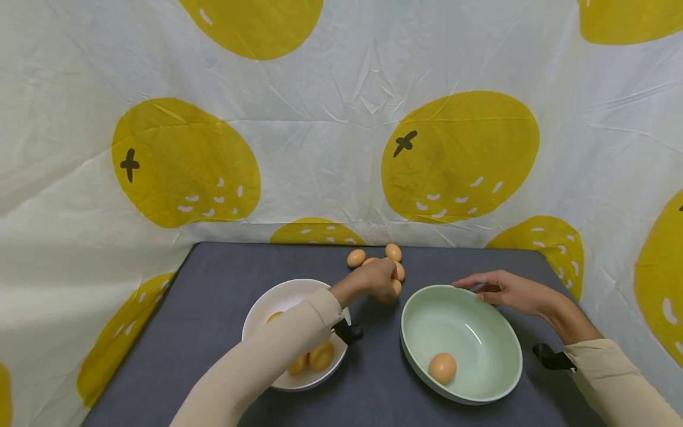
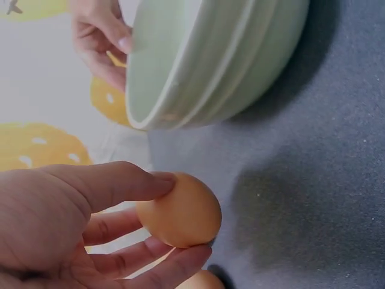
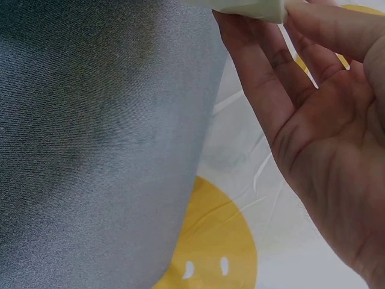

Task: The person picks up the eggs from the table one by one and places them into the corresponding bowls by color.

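Observation:
My left hand (image 1: 376, 279) pinches a brown egg (image 2: 183, 211) between thumb and fingertips, beside a loose group of eggs at the back of the table. In the left wrist view the egg shows just above the dark tabletop, with another egg (image 2: 203, 280) below it. My right hand (image 1: 509, 290) holds the far right rim of a pale green bowl (image 1: 488, 344), thumb on one side and fingers on the other in the right wrist view. One brown egg (image 1: 442, 368) lies inside that bowl, near its front wall.
A white bowl (image 1: 261, 308) stands on the left, holding several yellow-orange round things (image 1: 321, 356), partly covered by my left forearm. More eggs lie at the back, among them a left one (image 1: 356, 258) and a rear one (image 1: 393, 252). Patterned cloth (image 1: 331, 148) hangs behind the dark table (image 1: 197, 332).

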The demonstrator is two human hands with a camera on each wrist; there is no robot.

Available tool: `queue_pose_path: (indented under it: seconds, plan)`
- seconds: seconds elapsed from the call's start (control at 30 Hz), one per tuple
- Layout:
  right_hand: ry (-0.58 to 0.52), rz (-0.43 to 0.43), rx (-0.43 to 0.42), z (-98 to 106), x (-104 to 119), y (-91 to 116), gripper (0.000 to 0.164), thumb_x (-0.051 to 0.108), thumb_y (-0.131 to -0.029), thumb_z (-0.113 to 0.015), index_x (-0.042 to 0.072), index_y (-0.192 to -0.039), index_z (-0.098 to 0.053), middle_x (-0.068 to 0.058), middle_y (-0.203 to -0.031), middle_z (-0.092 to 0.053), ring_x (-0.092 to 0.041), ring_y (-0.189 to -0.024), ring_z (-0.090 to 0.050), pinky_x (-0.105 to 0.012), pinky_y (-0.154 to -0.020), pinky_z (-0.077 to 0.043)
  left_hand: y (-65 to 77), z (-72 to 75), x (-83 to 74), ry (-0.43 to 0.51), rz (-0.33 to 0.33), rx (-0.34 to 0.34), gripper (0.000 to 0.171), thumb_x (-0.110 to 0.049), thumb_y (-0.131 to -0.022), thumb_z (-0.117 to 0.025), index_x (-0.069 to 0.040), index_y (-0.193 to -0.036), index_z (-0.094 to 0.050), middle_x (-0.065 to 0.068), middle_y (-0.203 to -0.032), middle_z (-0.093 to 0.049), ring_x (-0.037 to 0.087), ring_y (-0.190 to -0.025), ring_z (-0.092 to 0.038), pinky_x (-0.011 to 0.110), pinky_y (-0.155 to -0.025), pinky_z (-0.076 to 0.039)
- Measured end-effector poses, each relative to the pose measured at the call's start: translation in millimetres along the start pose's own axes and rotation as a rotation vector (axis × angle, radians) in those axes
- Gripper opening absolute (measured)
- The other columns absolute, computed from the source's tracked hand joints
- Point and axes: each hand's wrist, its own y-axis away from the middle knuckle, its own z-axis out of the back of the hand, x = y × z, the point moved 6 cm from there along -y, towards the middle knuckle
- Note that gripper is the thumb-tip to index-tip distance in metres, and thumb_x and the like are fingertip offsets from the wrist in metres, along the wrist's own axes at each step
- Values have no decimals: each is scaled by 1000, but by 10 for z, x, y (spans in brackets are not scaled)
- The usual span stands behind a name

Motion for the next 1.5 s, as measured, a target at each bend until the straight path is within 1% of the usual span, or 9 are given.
queue_pose_path:
  seconds: [0.23,0.4,0.5,0.67,0.8,1.03,1.17,1.33,1.5]
  plan:
    - [-14,6,15,1,6,-3,44,8,-106,-51,8,-149,-50,-26,-148,-49,-3,-126,-58,-31,-92,-56,61,75,17,72,3,-27,22,-4,-79,-71,-18,-67,-58,-7,-60,-36,12,-56,-36,24,-51,-31]
    - [-41,28,30,-1,16,-8,44,6,-106,-50,4,-149,-49,-31,-148,-47,0,-126,-57,-31,-93,-56,104,96,24,136,-1,-34,9,-6,-83,-74,-13,-85,-69,-5,-66,-45,11,-57,-40,23,-53,-34]
    - [-43,27,29,2,22,-6,44,6,-105,-50,4,-149,-49,-30,-148,-47,0,-126,-57,-31,-93,-56,131,109,30,168,3,-53,17,-7,-84,-75,-11,-101,-73,-5,-77,-55,12,-64,-47,23,-58,-39]
    - [-32,16,22,9,20,-3,44,7,-105,-52,6,-149,-50,-27,-147,-50,-3,-125,-58,-31,-92,-56,173,113,33,205,11,-66,32,-9,-87,-76,-9,-119,-70,-1,-107,-66,12,-84,-57,23,-71,-47]
    - [-27,19,19,9,17,-9,44,8,-105,-52,6,-149,-51,-26,-146,-52,-6,-124,-59,-31,-90,-57,197,109,31,252,15,-65,35,-8,-87,-76,-8,-122,-68,3,-116,-66,13,-93,-60,25,-77,-50]
    - [-30,35,21,4,23,-22,43,9,-106,-51,6,-149,-50,-26,-145,-53,-12,-122,-62,-33,-87,-58,237,116,-31,296,-9,-84,34,-11,-86,-79,-9,-119,-70,0,-104,-69,12,-90,-61,25,-79,-50]
    - [-41,36,26,2,35,-22,43,8,-106,-50,4,-149,-49,-27,-145,-52,-13,-121,-62,-34,-87,-58,267,120,-80,321,-19,-83,32,-10,-87,-79,-8,-118,-70,-1,-103,-69,11,-89,-61,24,-79,-50]
    - [-48,26,25,6,52,-19,43,7,-106,-50,3,-149,-49,-27,-143,-54,-13,-120,-63,-35,-86,-58,307,113,-153,380,-66,-56,31,-8,-88,-77,-5,-118,-69,1,-104,-68,10,-89,-61,23,-79,-51]
    - [-54,30,29,5,59,-20,43,7,-106,-50,4,-149,-50,-27,-143,-54,-16,-118,-65,-36,-86,-59,336,94,-225,404,-104,-35,28,-6,-89,-75,-6,-116,-69,0,-103,-68,9,-89,-60,21,-78,-51]
